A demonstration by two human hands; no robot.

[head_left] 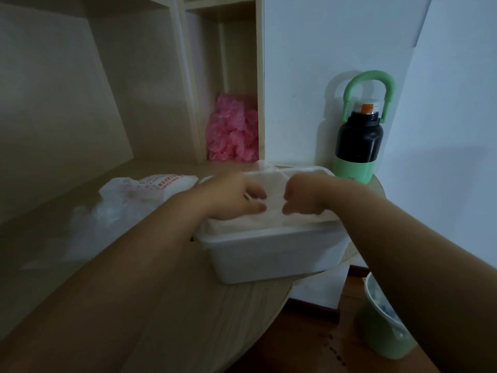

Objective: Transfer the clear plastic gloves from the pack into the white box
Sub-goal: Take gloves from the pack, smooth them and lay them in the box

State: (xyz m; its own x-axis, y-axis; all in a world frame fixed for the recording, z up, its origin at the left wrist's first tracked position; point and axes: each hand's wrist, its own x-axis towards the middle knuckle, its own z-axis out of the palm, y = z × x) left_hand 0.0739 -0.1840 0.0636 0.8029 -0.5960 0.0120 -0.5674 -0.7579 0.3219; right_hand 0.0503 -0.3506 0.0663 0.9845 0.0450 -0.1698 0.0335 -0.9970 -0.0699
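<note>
The white box (pixel 271 254) stands near the rounded right edge of the wooden desk, its top open. Clear plastic gloves (pixel 274 219) fill it up to the rim. My left hand (pixel 234 196) lies on the gloves at the box's left side, fingers pointing right and loosely bent. My right hand (pixel 305 196) is over the gloves on the right, fingers curled down into them; whether it pinches any is unclear. The pack (pixel 134 203), a crumpled clear bag with red print, lies on the desk left of the box.
A black and green bottle (pixel 357 141) with a green handle stands behind the box against the wall. Pink gloves (pixel 232 130) fill a narrow shelf slot at the back. A green bin (pixel 382 319) sits on the floor to the lower right.
</note>
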